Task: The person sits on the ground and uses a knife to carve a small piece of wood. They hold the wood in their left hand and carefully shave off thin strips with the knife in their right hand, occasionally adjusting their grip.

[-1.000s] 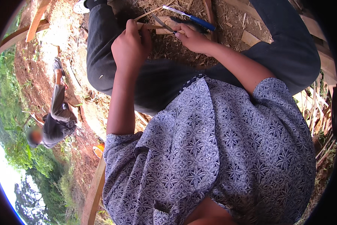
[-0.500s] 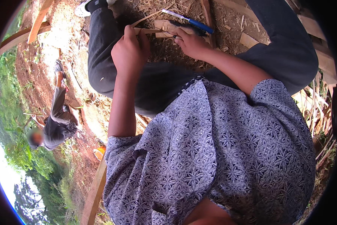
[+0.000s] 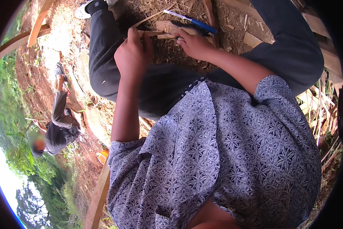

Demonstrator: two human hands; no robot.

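The left hand (image 3: 133, 51) is closed on a thin strip of wood (image 3: 152, 33), which sticks out toward the right hand (image 3: 196, 45), over the ground (image 3: 235, 36) between the person's bent legs (image 3: 106, 57). The right hand is curled around a small dark thing (image 3: 178, 37), maybe a knife, but it is too hidden to be sure. Just past the right hand lies a blue-handled chisel (image 3: 202, 25), near a flat piece of wood (image 3: 165, 25) and some wood shavings (image 3: 186, 6).
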